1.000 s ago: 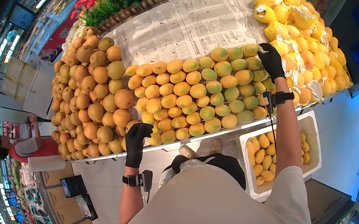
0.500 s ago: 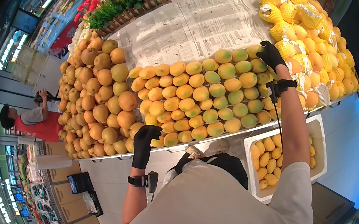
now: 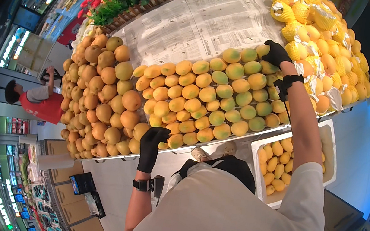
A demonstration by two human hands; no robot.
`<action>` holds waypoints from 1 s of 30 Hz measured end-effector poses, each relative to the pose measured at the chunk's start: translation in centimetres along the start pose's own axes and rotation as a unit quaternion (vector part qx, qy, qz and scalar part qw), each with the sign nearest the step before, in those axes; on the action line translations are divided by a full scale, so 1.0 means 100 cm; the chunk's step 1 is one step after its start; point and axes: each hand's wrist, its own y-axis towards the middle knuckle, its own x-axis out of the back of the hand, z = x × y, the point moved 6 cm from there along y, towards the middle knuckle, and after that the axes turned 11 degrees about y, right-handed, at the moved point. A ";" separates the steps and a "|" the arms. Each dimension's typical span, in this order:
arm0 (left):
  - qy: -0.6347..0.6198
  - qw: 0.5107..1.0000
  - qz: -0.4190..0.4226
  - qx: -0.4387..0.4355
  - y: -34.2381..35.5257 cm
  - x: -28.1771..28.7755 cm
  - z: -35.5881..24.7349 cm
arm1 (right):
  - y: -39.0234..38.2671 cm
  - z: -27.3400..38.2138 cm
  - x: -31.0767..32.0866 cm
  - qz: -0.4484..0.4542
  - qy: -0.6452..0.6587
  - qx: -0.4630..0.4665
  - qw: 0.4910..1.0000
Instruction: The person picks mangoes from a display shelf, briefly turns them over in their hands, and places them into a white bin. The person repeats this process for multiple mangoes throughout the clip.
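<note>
My right hand (image 3: 278,54), in a black glove, is closed on a mango (image 3: 263,50) at the far right corner of the mango rows. My left hand (image 3: 149,148), gloved too, hovers at the stand's front edge, its fingers curled together over the nearest mangoes; no fruit shows in it. Between the hands lie several close rows of yellow and green-tinged mangoes (image 3: 215,91). Dark straps with small devices sit on both wrists.
Round brown pears (image 3: 104,91) are heaped left of the mangoes, and net-wrapped yellow fruit (image 3: 328,55) on the right. Newspaper (image 3: 197,21) lines the stand behind. A white foam box (image 3: 332,158) of mangoes stands below right. A person in red (image 3: 44,104) is at far left.
My right hand has shifted slightly left and up, with the mango at its fingertips. My left hand has hardly moved. The person in red has moved a little.
</note>
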 end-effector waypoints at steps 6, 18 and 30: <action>-0.013 1.000 0.004 0.007 -0.003 -0.002 -0.001 | -0.001 0.006 0.000 -0.008 -0.014 0.009 1.000; -0.062 0.998 0.013 0.011 -0.011 0.000 0.006 | 0.001 -0.024 0.004 -0.070 0.061 0.048 0.995; -0.040 0.998 0.041 -0.020 0.003 0.001 0.004 | -0.058 0.035 0.052 -0.028 0.619 -0.005 0.785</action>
